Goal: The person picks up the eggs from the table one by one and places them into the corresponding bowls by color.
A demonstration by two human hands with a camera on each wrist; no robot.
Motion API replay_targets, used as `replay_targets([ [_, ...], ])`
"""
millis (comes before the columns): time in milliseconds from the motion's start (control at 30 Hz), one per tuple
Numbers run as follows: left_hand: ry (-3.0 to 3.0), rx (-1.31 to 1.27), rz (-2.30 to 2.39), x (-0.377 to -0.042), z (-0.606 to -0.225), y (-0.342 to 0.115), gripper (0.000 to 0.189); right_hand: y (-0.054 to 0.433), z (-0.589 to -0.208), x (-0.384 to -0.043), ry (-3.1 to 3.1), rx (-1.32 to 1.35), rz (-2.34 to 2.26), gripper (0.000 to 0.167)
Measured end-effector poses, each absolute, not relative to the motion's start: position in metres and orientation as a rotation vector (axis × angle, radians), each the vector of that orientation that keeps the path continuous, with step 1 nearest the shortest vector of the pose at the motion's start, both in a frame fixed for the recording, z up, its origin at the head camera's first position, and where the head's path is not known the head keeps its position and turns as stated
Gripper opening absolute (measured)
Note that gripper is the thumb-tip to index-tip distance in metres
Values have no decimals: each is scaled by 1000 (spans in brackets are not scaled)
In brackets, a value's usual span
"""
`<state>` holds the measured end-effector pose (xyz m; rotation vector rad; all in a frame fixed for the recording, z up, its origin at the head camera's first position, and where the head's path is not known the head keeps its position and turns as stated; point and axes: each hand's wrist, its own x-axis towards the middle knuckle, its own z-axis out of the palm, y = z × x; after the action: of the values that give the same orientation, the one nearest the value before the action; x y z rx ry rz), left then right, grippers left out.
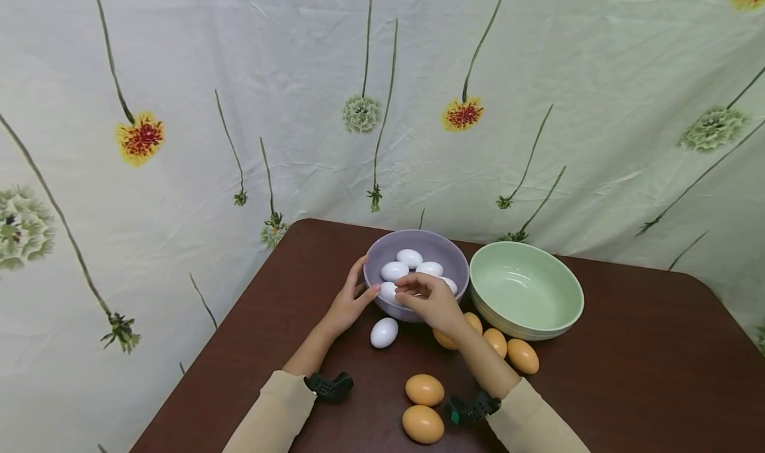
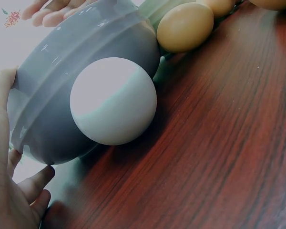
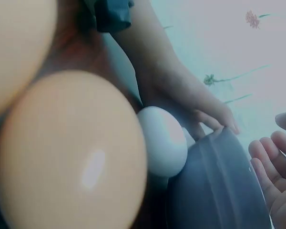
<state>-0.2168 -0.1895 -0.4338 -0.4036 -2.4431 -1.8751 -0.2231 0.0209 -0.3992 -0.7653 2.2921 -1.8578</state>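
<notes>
Pale floral-printed fabric (image 1: 299,74) with yellow-and-red blooms (image 1: 141,139) hung behind a dark reddish-brown, wood-grained counter (image 1: 627,373). Near its far edge stood a round, glossy purple bowl (image 1: 442,246) with smooth, oval white eggs (image 1: 395,271) inside; at least five showed, those at the near right partly covered by a hand. The person's left hand (image 1: 348,301) had its grip clasped on the purple bowl from the left, thumb at the rim and fingers curved round the outer wall. Over the near part of the purple bowl was the right hand (image 1: 431,300), fingers loosely bent and thumb standing apart from them; its grip looked released, just by the white eggs. One loose white egg (image 1: 384,333) lay on the counter just beside the bowl's near side. To the right, just beside the purple bowl, stood a wider, round, pale green bowl (image 1: 528,283) with a glossy inside. Four orange-brown oval eggs (image 1: 522,355) lay near the two bowls, some half hidden by the right forearm. Closer to the person, two more orange-brown eggs (image 1: 425,390) lay close together, between the arms. Black wrist devices (image 1: 335,386) sat at both wrists, just beyond the cream-coloured sleeves (image 1: 277,406).
</notes>
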Motion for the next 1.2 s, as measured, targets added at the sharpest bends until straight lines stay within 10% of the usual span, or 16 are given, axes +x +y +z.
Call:
replay_targets([
  [1200,-2426,-445,-1872,-217,-436,-190,70,15,-421,-193,2353,-1209,-1400,42],
])
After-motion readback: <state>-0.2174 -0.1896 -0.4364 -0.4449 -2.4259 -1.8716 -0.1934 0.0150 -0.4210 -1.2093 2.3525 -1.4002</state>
